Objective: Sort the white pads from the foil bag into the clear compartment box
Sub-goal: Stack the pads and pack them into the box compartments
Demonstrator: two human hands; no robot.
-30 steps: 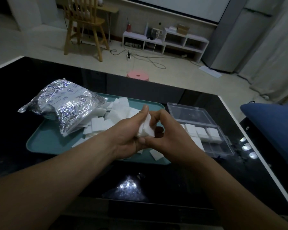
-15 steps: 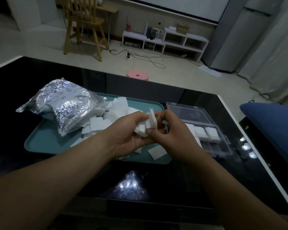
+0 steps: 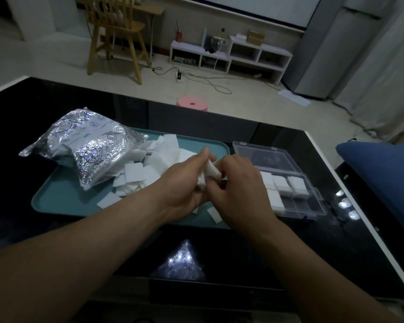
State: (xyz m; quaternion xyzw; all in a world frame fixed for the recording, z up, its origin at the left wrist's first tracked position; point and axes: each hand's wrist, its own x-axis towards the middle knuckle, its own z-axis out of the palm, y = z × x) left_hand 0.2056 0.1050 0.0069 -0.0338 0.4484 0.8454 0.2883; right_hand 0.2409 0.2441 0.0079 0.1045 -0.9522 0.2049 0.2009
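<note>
My left hand and my right hand meet over the right end of the teal tray, both gripping a small stack of white pads between their fingers. The foil bag lies on the tray's left part, with a heap of loose white pads spilling from its mouth. One loose pad lies on the tray below my right hand. To the right stands the clear compartment box, its lid laid back, with white pads in several far compartments.
The tray and box sit on a glossy black table whose white edge runs down the right side. A blue cushion lies just beyond that edge. A pink stool, a wooden chair and a low white shelf stand on the floor behind.
The stack of pads has shifted a little to the right between my hands and tilted. My right hand's fingers have closed further round it. Bag, tray and box stay put.
</note>
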